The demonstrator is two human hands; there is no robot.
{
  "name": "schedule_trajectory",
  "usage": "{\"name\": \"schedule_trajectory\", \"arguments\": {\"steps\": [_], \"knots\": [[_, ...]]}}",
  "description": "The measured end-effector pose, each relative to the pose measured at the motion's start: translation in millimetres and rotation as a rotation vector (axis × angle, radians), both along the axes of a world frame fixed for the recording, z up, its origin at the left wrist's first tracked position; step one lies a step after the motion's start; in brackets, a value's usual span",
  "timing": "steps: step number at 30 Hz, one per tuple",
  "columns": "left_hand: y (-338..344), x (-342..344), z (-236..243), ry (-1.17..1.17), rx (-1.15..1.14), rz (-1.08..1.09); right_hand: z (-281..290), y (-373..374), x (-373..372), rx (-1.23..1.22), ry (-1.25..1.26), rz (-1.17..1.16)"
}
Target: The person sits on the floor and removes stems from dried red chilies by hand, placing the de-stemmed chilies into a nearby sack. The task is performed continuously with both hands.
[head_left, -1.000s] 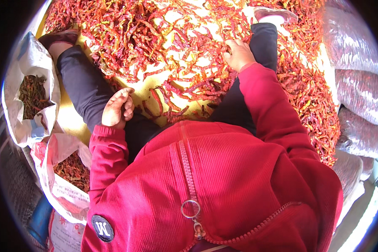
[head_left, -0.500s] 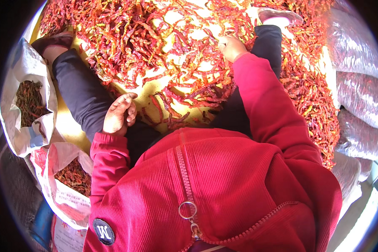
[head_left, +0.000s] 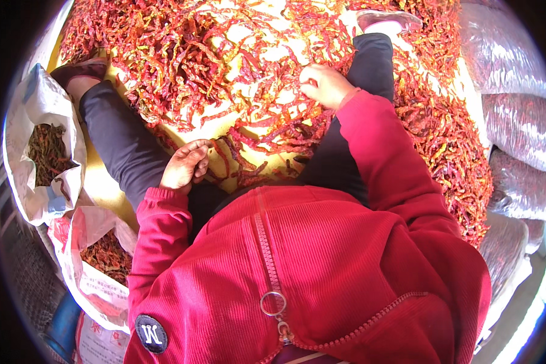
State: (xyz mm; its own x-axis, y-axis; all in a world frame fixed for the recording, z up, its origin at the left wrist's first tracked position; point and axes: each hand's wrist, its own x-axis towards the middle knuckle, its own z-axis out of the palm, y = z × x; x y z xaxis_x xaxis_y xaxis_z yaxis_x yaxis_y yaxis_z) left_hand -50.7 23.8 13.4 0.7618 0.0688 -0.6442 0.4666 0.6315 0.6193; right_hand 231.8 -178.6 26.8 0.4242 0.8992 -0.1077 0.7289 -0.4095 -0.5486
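Dried red chili peppers [head_left: 267,130] lie loosely over a yellow sheet [head_left: 215,128] between my outstretched legs. My right hand [head_left: 326,86] is over the peppers beside my right shin, its fingers curled in; whatever they hold, if anything, is hidden. My left hand [head_left: 187,166] rests above my left thigh, thumb and forefinger closed together. A dark pepper lies close to those fingertips, but I cannot make out if they grip it.
A denser chili heap [head_left: 170,60] rises at the far left, another [head_left: 440,145] along my right leg. On my left stand a white sack [head_left: 73,136] of dull brownish peppers and a second sack [head_left: 76,267] with reddish ones. Filled clear plastic bags [head_left: 522,127] are stacked at right.
My right hand has come nearer to me over the peppers. My left hand has moved slightly right, its fingertips now closer to the loose peppers. The whole view has shifted a little.
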Motion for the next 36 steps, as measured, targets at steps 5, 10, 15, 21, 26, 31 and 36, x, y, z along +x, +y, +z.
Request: {"name": "schedule_trajectory", "arguments": {"steps": [5, 10, 15, 21, 26, 31, 36], "knots": [[3, 2, -6, 0.014, 0.014, 0.017, -29, 26, 13, -0.141, -0.400, -0.082], [6, 0, -14, -0.007, 0.000, 0.019, -35, 39, 16, -0.388, -0.287, -0.061], [7, 9, -8, 0.030, -0.079, 0.020, -41, 11, 29, -0.123, -0.198, -0.136], [-10, 29, 4, 0.005, -0.269, -0.012, 14, 19, -29, 0.190, 0.342, -0.140], [-38, 38, -9, -0.178, -0.481, 0.013, 26, 55, -103, 0.445, 0.053, 0.515], [-19, 28, -13, -0.145, -0.583, 0.007, -5, 66, -66, 0.186, -0.111, 0.238], [-14, 29, -15, -0.018, -0.590, 0.044, -37, 76, -43, -0.114, -0.297, 0.182]]}}
